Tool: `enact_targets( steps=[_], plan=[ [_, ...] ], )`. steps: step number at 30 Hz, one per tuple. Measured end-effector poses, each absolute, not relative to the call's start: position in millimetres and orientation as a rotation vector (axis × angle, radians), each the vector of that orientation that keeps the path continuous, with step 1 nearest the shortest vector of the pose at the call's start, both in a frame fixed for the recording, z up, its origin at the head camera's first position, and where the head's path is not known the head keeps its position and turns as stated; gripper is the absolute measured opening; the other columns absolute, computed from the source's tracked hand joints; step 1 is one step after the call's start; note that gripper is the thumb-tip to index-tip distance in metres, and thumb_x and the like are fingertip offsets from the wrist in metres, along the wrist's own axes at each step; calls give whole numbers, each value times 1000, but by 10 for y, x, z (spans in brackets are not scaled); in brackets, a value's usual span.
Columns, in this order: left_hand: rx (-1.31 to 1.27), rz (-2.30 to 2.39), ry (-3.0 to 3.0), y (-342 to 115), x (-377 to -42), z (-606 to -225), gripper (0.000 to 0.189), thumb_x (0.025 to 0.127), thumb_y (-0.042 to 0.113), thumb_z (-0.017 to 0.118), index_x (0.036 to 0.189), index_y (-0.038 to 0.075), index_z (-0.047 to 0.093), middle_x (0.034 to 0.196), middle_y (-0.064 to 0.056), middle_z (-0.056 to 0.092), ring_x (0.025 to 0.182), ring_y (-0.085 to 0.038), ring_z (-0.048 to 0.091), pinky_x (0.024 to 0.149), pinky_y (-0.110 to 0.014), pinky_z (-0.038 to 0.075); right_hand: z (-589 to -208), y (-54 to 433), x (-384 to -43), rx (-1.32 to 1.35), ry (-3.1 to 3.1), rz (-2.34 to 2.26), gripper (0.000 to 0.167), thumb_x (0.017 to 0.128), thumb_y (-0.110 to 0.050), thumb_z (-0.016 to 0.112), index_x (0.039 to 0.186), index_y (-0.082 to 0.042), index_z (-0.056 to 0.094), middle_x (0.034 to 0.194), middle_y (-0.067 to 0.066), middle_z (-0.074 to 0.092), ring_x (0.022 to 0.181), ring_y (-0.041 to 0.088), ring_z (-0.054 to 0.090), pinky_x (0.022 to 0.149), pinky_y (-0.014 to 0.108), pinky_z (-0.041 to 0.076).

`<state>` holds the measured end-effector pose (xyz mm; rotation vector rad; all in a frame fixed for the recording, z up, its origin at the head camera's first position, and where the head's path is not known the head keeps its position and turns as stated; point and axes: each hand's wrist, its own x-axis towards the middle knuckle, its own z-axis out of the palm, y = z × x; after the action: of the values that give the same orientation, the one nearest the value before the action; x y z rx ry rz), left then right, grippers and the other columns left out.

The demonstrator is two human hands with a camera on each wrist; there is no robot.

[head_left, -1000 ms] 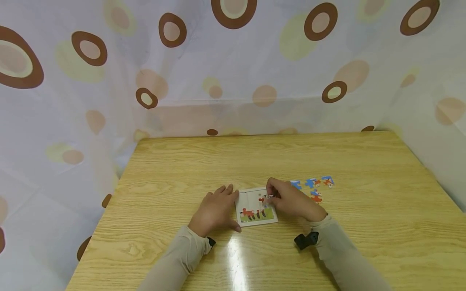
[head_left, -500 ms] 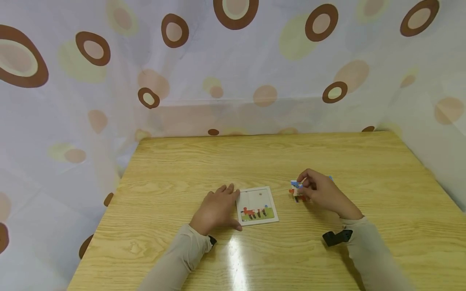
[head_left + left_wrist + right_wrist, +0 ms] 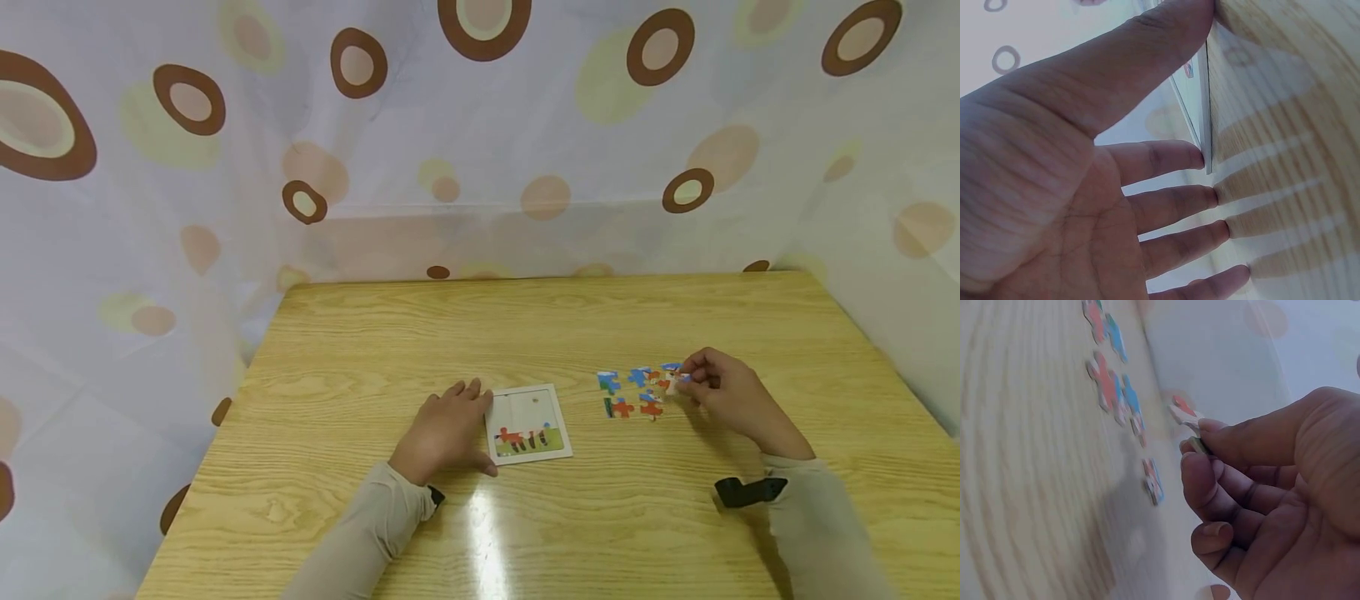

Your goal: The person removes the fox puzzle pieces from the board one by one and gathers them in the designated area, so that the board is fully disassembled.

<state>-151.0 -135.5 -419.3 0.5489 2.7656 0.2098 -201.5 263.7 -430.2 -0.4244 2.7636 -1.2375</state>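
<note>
A small white-rimmed jigsaw tray lies on the table, its bottom strip filled with red, black and green pieces. My left hand rests at the tray's left side with fingers spread and fairly straight. In the left wrist view, thumb and index fingertip meet the tray's edge. Between thumb and fingertips, my right hand pinches a red-and-white jigsaw piece, raised off the table. Right by that hand lies a blue-and-red piece, partly covered in the head view.
Right of the tray lie other loose pieces: a blue-and-green one, a blue one, a red one with a dark edge and a red-and-blue one. A patterned cloth hangs behind the wooden table.
My right hand has carried the jigsaw piece from over the tray rightward, across the loose pieces to their far right end. My left hand and the tray have stayed put.
</note>
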Motion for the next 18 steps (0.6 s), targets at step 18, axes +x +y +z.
enact_targets(
  steps=[18],
  plan=[
    [565, 203, 2777, -1365, -1503, -4207, 109, 70, 57, 91, 156, 7, 46, 162, -17, 38, 148, -36, 38, 110, -58, 42, -4397, 2880, -2066, -342, 2705, -1118, 18, 99, -4, 68, 112, 5, 59, 93, 12, 63, 75, 14, 59, 62, 28, 50]
  ],
)
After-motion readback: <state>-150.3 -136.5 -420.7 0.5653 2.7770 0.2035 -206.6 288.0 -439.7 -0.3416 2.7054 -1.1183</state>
